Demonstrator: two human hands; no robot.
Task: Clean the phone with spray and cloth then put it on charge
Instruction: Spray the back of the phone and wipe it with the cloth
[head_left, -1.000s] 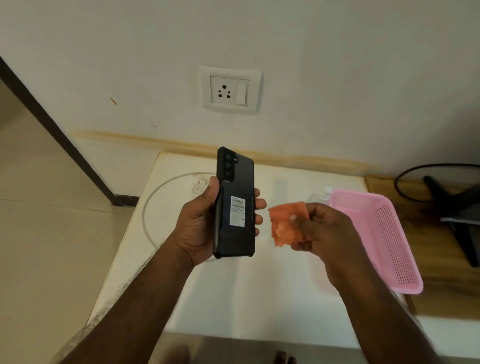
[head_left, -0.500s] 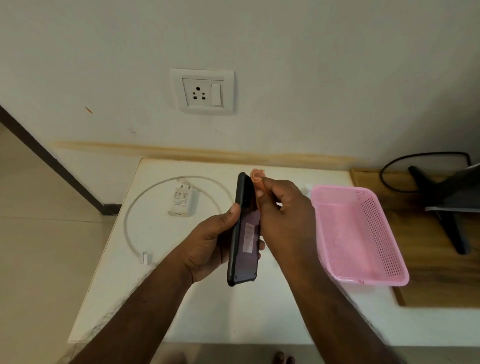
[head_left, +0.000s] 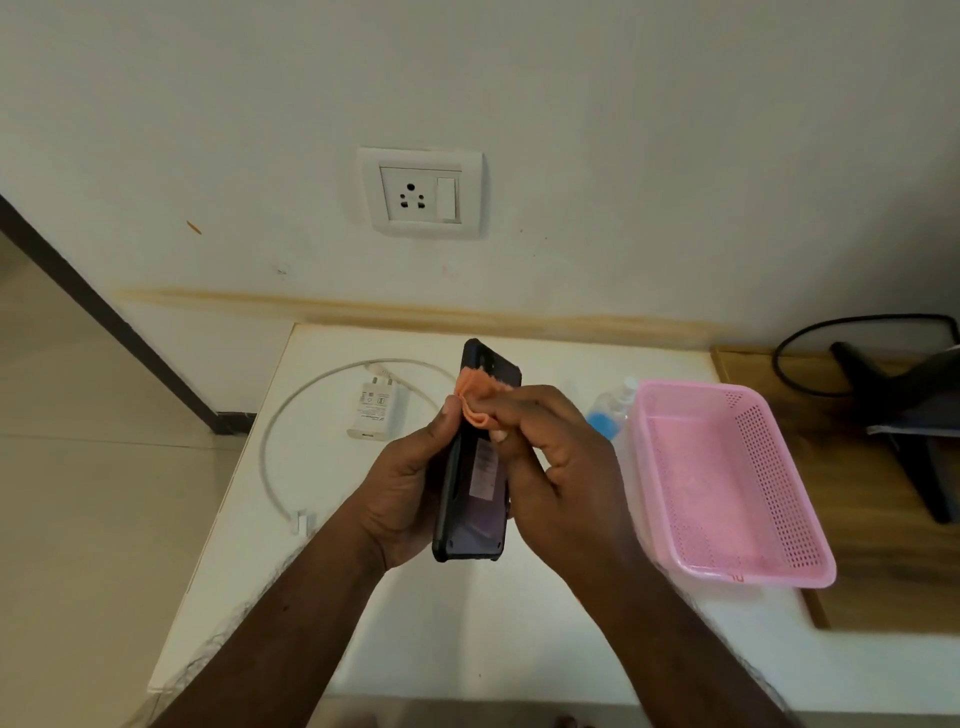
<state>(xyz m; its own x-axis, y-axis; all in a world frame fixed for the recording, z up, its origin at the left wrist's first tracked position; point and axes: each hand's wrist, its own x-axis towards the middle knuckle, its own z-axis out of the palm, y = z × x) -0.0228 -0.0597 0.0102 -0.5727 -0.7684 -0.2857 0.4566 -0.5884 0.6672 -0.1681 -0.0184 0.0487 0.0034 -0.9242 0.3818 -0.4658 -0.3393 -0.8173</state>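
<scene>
My left hand grips a black phone upright above the white table, its back with a small sticker facing me. My right hand pinches a crumpled orange cloth and presses it against the upper part of the phone's back. A clear spray bottle with a blue label lies behind my right hand, next to the basket. A white charger plug with its looped white cable lies on the table to the left.
A pink plastic basket stands on the table's right side. A white wall socket sits above the table. A wooden surface to the right carries a black stand and black cable. Tiled floor lies left.
My right hand brought the orange cloth from beside the phone onto its back. The phone turned edge-on, then back towards me. The view shifted, showing the spray bottle.
</scene>
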